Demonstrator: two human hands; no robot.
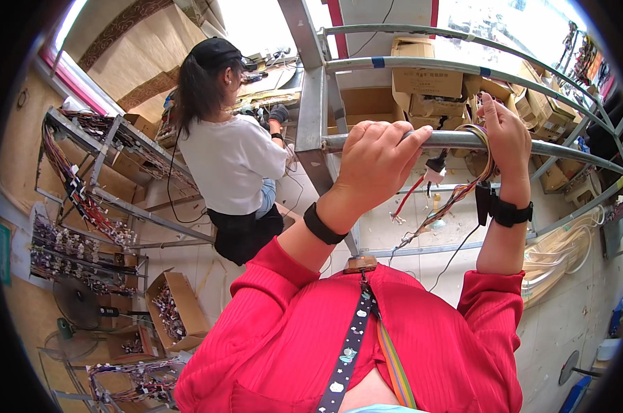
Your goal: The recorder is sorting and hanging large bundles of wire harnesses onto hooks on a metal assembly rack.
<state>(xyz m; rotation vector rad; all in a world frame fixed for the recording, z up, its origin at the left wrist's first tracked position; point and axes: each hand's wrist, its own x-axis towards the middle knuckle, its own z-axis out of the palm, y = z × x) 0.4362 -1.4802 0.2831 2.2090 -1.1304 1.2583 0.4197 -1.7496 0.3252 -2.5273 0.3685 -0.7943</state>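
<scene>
- Tiled workshop floor (559, 344) spreads under a metal rack; right of centre, the multicoloured wire bundle (456, 199) loops over 1 horizontal rail (456, 140), its tail hanging toward mid-picture. With so much weight below, it could slide off if support slackened.
- Right hand (509, 138), just right of the loop, has its fingers bent at the bundle's upper part; I cannot tell how firm the grip is. A loose pinch could let strands slip.
- Left hand (387, 155) curls over the rail, upper centre; whether its palm hides anything, I cannot tell.
- White plug (434, 175) hangs between the 2 hands, near the bundle; tangling looks possible.
- Black cable (456, 256), dangling below the right wristband (511, 212), might snag the wires during a pull.
- Co-worker (232, 158), upper left, sits well apart, so bumping seems unlikely.
</scene>
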